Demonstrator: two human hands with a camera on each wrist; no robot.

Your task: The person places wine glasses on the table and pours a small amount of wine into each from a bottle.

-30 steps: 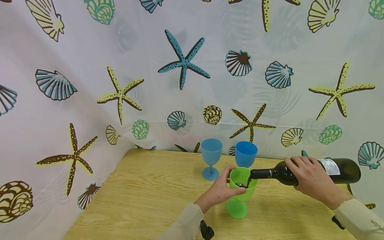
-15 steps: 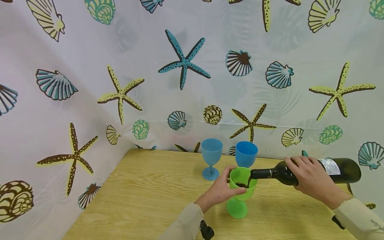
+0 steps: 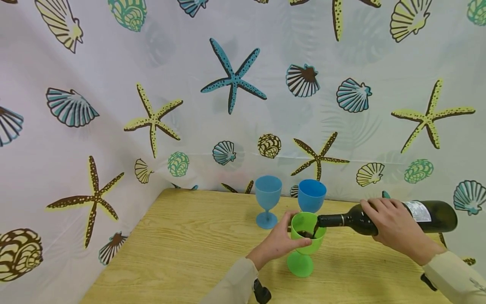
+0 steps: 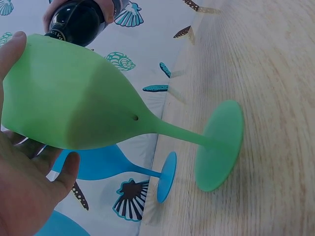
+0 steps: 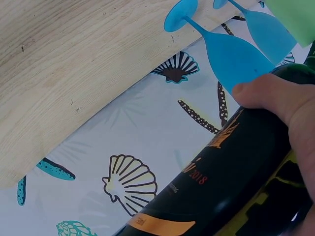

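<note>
My left hand [image 3: 276,241] grips the bowl of a green plastic goblet [image 3: 314,246], thumb on the near side. The goblet's foot stands on the wooden table. In the left wrist view, fingers lie round the green bowl [image 4: 88,93]. My right hand [image 3: 396,230] holds a dark wine bottle [image 3: 356,220] tipped nearly level, its mouth at the goblet's right rim. Dark liquid [image 3: 304,234] runs from the mouth and lies inside the bowl. The right wrist view has the bottle's label [image 5: 197,177] and my thumb along the glass.
Behind the green goblet stand a light blue goblet [image 3: 268,195] and a deeper blue goblet [image 3: 311,196], the latter's lower part hidden. The wooden table [image 3: 182,249] ends at a white cloth [image 3: 250,126] printed with shells and starfish.
The dark liquid keeps running from the bottle into the green goblet, and the dark patch inside looks fuller. Both hands, the bottle and the goblets stay in place.
</note>
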